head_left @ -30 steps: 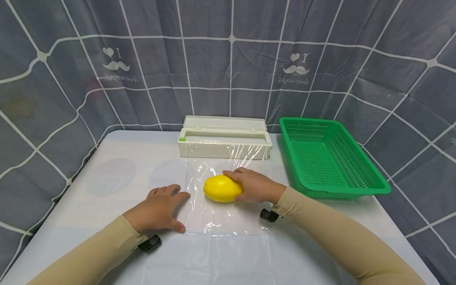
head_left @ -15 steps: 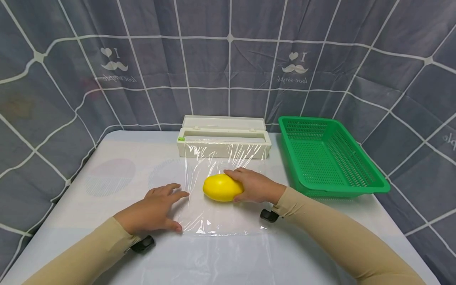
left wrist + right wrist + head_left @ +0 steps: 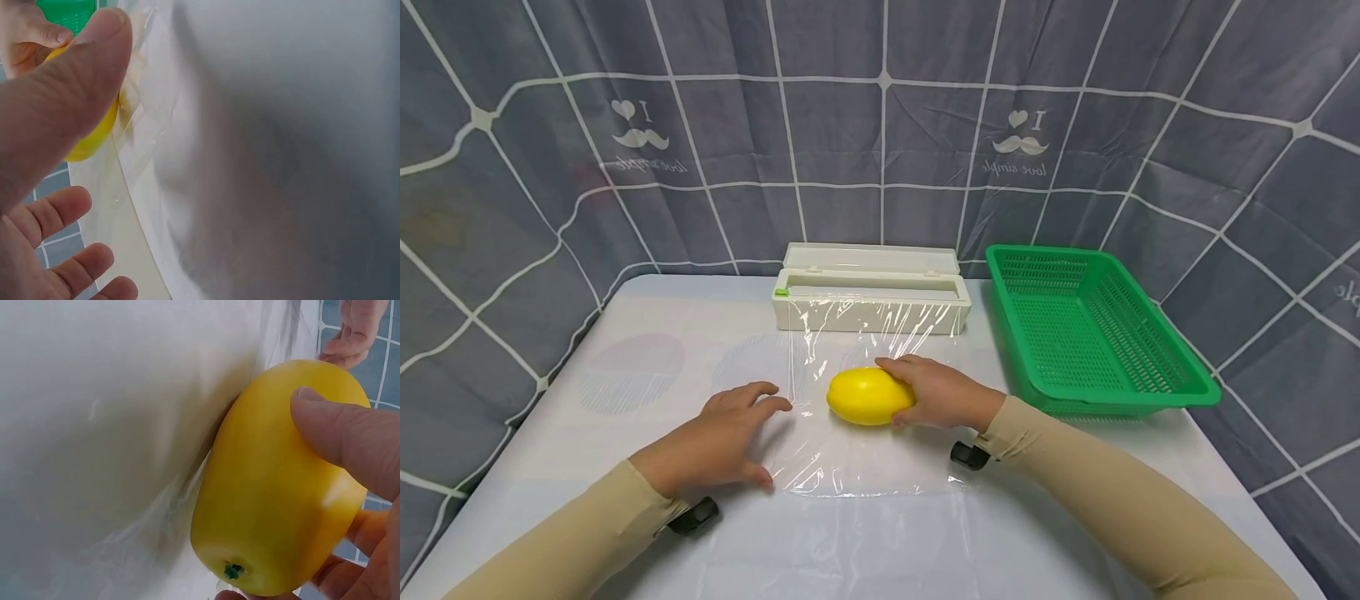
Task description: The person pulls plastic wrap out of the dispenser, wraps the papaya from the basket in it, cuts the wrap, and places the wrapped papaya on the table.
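Withdrawn slightly leftward since the earlier frames: one left hand, fingers parted and loosely bent, gripping nothing, just beside the left edge of the film; whether a fingertip touches that edge cannot be told. Entries follow from left to right. One beige left sleeve, with a black wrist device under its cuff. One bench, white-covered, a pale striped disc printed at its left. One sheet of clear cling film, glossy and creased, running from the dispenser down its front and flat over the bench. One white cling film dispenser, long and box-shaped, behind the fruit, lid raised at the back, green slider at its left end. One yellow oblong fruit, smooth, lying lengthwise on the film, its green stem end visible in the right wrist view. One right hand, thumb and fingers curled round the right end of the fruit, gripping it. One matching right sleeve, with a second black device below its cuff. One green perforated plastic basket, rectangular, standing right of the dispenser. Backdrop throughout: one grey curtain, white-gridded, with moustache motifs.
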A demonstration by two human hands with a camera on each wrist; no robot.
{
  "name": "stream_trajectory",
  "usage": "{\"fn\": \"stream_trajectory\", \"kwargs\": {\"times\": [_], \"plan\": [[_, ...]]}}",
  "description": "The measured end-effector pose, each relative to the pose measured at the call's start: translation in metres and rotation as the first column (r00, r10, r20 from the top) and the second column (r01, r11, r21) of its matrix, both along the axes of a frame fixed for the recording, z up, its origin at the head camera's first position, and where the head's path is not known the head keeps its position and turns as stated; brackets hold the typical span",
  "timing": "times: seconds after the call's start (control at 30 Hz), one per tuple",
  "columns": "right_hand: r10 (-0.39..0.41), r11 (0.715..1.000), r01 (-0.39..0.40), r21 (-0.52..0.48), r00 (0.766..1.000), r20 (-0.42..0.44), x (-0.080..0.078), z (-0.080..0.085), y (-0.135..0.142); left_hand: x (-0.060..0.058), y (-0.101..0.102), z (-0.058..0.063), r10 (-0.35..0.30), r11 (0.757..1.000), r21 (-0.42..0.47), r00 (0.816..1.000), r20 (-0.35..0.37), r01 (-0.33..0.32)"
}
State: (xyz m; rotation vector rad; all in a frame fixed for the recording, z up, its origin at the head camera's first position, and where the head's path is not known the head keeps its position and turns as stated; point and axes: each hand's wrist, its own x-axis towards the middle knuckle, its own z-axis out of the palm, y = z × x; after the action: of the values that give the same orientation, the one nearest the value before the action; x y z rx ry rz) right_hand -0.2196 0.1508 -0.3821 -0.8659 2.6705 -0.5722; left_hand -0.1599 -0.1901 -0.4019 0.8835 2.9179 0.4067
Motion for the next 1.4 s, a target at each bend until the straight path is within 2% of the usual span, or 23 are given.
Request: {"fn": "stream_trajectory", "kwargs": {"times": [0.23, 0.53, 0.67, 0.83, 1.1, 1.4], "plan": [[0.002, 1.0, -0.002, 0.001, 1.0, -0.014, 0.0, 0.0, 0.004, 0.003, -0.001, 0.003, -0.04, 0.999, 0.03, 0.999, 0.017, 0.039], [0.001, 1.0, -0.001, 0.007, 1.0, -0.02, 0.002, 0.001, 0.009, 0.001, 0.002, 0.005, -0.169, 0.986, 0.031, 0.982, 0.085, 0.167], [-0.003, 1.0, 0.003, 0.005, 1.0, -0.031, 0.003, 0.0, 0.012, 0.002, 0.002, 0.004, -0.207, 0.978, 0.025, 0.975, 0.076, 0.205], [0.0, 1.0, 0.0, -0.001, 0.999, -0.035, 0.003, 0.0, 0.014, 0.003, 0.002, 0.002, -0.226, 0.974, 0.007, 0.972, 0.058, 0.226], [0.008, 1.0, -0.009, -0.005, 0.999, -0.041, 0.005, 0.002, 0.016, 0.004, 0.003, 0.0, -0.224, 0.974, -0.027, 0.97, 0.091, 0.227], [-0.002, 1.0, 0.002, 0.001, 0.996, -0.089, 0.009, 0.005, 0.022, 0.005, 0.002, 0.0, -0.233, 0.971, -0.019, 0.965, 0.119, 0.237]]}}
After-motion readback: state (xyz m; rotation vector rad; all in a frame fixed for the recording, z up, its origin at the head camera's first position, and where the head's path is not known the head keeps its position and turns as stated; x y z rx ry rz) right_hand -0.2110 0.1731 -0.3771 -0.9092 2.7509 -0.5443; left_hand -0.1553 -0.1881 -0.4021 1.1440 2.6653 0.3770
